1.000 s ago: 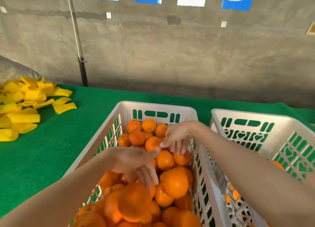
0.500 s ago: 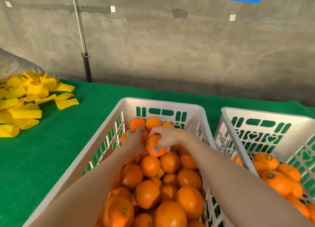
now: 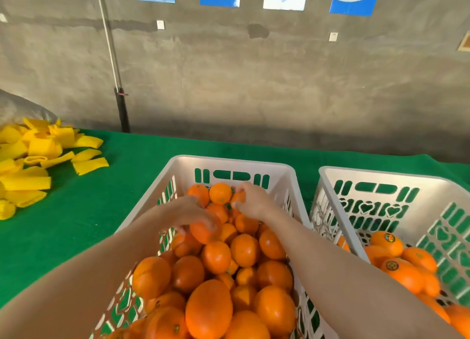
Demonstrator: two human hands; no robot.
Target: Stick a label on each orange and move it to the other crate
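Observation:
A white crate (image 3: 230,161) in front of me is heaped with unlabelled oranges (image 3: 244,249). To its right, a second white crate (image 3: 381,172) holds several oranges with round stickers (image 3: 387,242). My left hand (image 3: 189,215) reaches into the full crate, its blurred fingers curled over one orange (image 3: 201,234) in the middle of the heap. My right hand (image 3: 254,201) is at the far end of the same crate, fingers and thumb closed around a small orange (image 3: 238,196). No label sheet shows.
The crates stand on a green cloth-covered table (image 3: 76,224). A pile of yellow foam fruit nets (image 3: 30,160) lies at the far left. A grey wall with a black-footed pole (image 3: 121,109) stands behind the table.
The orange that my right hand was gripping is now under my left hand's fingers. My right hand has moved farther back in the crate onto another orange.

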